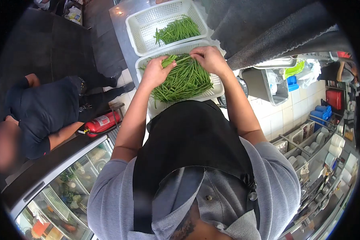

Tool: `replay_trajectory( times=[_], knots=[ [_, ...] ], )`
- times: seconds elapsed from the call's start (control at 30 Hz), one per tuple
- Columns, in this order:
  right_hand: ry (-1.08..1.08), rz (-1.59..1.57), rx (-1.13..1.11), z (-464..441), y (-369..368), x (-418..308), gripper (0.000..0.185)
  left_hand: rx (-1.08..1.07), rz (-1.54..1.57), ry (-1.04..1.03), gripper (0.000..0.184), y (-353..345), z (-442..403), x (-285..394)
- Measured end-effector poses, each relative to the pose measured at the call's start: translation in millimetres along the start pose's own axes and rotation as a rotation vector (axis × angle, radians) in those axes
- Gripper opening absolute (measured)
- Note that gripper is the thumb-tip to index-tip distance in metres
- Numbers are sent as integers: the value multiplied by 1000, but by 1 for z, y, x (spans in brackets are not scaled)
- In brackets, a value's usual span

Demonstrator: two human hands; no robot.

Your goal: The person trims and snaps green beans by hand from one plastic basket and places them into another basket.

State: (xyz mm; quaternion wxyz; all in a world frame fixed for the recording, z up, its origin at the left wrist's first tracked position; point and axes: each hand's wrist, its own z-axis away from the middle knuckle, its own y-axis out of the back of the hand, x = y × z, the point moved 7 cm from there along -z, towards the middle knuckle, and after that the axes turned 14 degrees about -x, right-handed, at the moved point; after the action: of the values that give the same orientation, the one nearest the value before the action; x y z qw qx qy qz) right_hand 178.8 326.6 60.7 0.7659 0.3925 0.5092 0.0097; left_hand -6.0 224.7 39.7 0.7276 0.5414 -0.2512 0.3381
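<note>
Green beans [184, 82] fill the nearer white basket [217, 86], right in front of my apron. Over the left back part of this heap, my left hand [157, 72] is closed round a small bunch of beans [169, 61]. My right hand [209, 60] is at the basket's back right, with thumb and fingers pinched at the end of a bean. Just beyond stands a second white basket [142, 30], with a smaller pile of green beans [180, 30] toward its right side.
The baskets stand on a metal table [122, 24]. To the left are a person in dark clothes [48, 108], a red fire extinguisher [102, 123] and a glass-fronted fridge [74, 180]. A grey bin [264, 86] and shelves with dishes [316, 156] are on the right.
</note>
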Motion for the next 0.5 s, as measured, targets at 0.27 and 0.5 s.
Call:
replay_trajectory(
  times=[0.27, 0.5],
  knots=[
    [58, 62, 25, -1, -3, -12, 13, 6, -49, -79, 38, -8, -4, 12],
    [190, -635, 110, -13, -36, -4, 18, -81, 190, 21, 43, -15, -7, 7]
  ],
)
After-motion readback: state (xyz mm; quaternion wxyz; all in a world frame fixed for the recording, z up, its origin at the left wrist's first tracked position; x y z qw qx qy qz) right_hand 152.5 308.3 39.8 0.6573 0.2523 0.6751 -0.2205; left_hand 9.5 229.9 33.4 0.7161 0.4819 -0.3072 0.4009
